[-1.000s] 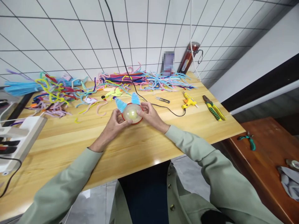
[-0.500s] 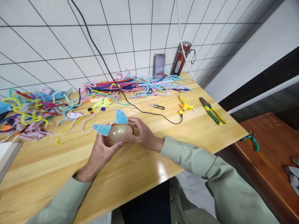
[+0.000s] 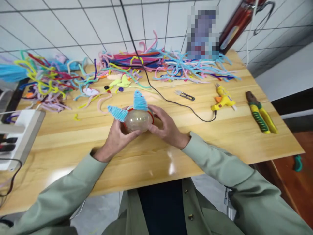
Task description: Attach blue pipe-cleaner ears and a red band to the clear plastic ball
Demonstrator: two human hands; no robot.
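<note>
A clear, rounded plastic dome point(image 3: 139, 120) with a red rim is held between both my hands, low over the wooden table. Two blue ear shapes wrapped in fuzzy pipe cleaner stand up from its far edge, a left ear point(image 3: 117, 113) and a right ear point(image 3: 140, 101). My left hand point(image 3: 117, 137) grips the dome's left side, its thumb along the near edge. On the other side, my right hand point(image 3: 166, 126) holds the rim with fingers behind and thumb in front. The dome's underside is hidden.
Pipe cleaners point(image 3: 137, 62) are heaped along the tiled wall. Thread snips point(image 3: 185, 95), a yellow glue gun point(image 3: 223, 98) with a black cord point(image 3: 168, 100), and pliers point(image 3: 260, 112) lie to the right. A white power strip point(image 3: 26, 137) sits at left; a red flask point(image 3: 238, 24) stands behind.
My view has shifted and tilted downward, bringing the power strip further into sight. Both hands keep their hold on the dome, which looks turned only slightly, if at all.
</note>
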